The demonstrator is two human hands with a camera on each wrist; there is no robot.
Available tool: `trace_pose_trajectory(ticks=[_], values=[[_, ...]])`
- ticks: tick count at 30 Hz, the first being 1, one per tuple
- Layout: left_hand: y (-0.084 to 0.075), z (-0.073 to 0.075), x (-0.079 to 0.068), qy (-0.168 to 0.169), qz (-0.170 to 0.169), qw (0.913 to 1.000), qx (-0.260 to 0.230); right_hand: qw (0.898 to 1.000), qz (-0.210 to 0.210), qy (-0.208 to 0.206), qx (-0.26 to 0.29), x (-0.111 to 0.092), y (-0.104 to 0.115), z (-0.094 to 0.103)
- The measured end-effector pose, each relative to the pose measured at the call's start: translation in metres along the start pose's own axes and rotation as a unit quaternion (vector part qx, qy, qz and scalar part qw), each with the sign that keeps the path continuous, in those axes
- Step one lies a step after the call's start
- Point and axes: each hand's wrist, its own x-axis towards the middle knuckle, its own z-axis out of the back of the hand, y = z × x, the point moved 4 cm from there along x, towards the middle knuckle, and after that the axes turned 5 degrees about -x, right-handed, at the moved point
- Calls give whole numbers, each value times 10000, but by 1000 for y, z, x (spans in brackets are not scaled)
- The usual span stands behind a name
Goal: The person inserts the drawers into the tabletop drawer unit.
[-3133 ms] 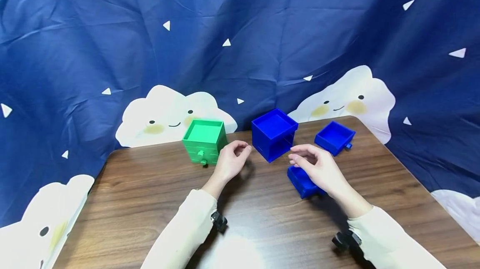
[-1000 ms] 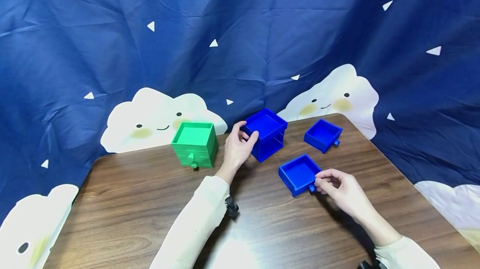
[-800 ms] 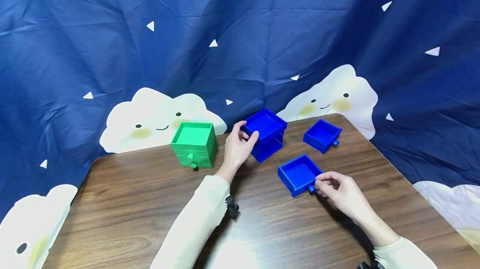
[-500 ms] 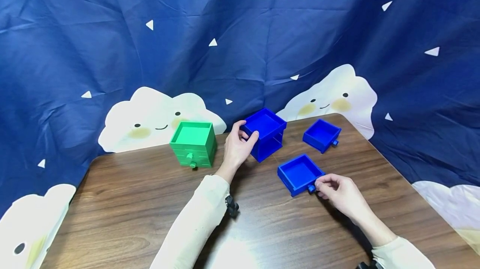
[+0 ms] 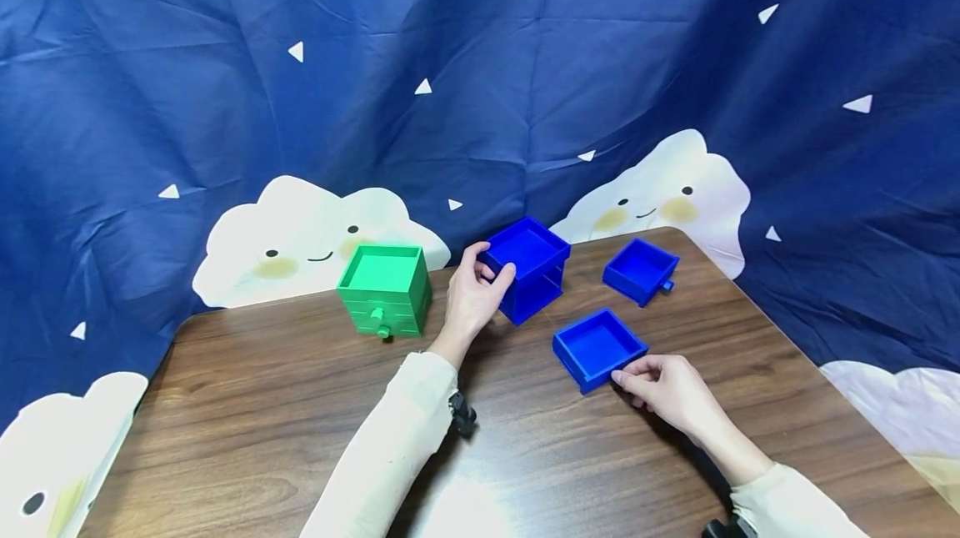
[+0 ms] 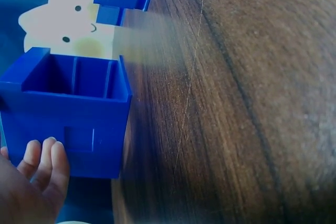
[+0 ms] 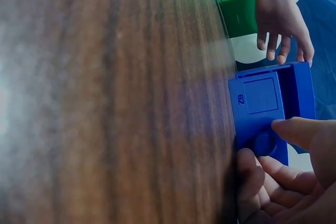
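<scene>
A blue toy cabinet (image 5: 530, 248) with a shallow tray top and an open front stands near the table's back edge. My left hand (image 5: 474, 300) holds its left side, fingers along the wall and thumb at the front corner; the fingers (image 6: 48, 161) lie against the wall in the left wrist view. A blue drawer (image 5: 600, 346) lies on the table in front of the cabinet. Thumb and fingers of my right hand (image 5: 671, 392) pinch around its round knob (image 7: 265, 142), which the hand hides in the head view.
Another blue drawer (image 5: 640, 269), knob facing right, lies at the back right. Left of the cabinet stands a green toy cabinet (image 5: 384, 292) with two knobs. A dark blue cloth (image 5: 480, 87) with clouds hangs behind the wooden table (image 5: 300, 429).
My left hand has gone from beside the green cabinet to the blue one. My right hand has moved from above the near drawer to its front and now grips its knob.
</scene>
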Motion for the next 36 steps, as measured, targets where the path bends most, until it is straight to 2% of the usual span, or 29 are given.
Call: trace_pose_trajectory(ticks=[5, 11, 19, 30, 36], values=[[0, 0, 0, -14, -4, 10000, -64, 9998, -82, 25, 188, 3, -1, -2], [1, -1, 0, -20, -35, 10000, -76, 9962, -138, 133, 847, 4, -3, -5], [1, -1, 1, 13, -71, 9998, -193, 9772, -400, 240, 2073, 8, -6, -9], [1, -2, 1, 84, -95, 9995, -274, 9533, -524, 316, 2957, 12, -6, -9], [1, -1, 0, 69, -125, 9993, -333, 9504, -439, 245, 3068, 18, -5, -9]])
